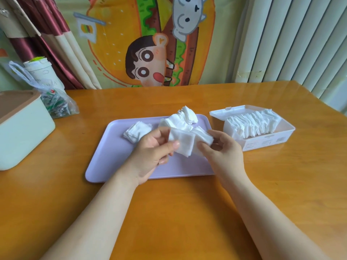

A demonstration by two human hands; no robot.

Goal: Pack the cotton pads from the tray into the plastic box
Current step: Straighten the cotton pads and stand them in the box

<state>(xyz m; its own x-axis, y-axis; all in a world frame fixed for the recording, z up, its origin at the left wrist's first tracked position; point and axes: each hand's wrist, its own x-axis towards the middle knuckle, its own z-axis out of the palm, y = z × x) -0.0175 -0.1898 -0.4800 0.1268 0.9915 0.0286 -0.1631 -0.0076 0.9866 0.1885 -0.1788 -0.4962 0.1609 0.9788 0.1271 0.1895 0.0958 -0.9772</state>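
1. Nearest, two bare forearms cross the desk's point(178, 212) near edge. The left hand point(152, 152) and right hand point(223, 149) each pinch one end of a soft white wad of square cotton pads point(185, 144), held above the tray.
2. The tray point(112, 156) is smooth lilac plastic with rounded corners and lies mid-desk. It carries a fluffy heap point(180, 119) at its far edge and a flat small stack point(138, 131) left of that.
3. The plastic box point(266, 141), white and rectangular with its lid open, sits just right of the tray, with a row of pads point(251, 124) on edge inside.
4. The desk is glossy orange-brown wood. A pale green bin point(22, 128) sits at its left edge and a crinkled clear bag point(56, 102) at the far left.
5. A cartoon cloth point(150, 44) and white vertical blinds point(300, 44) hang behind.
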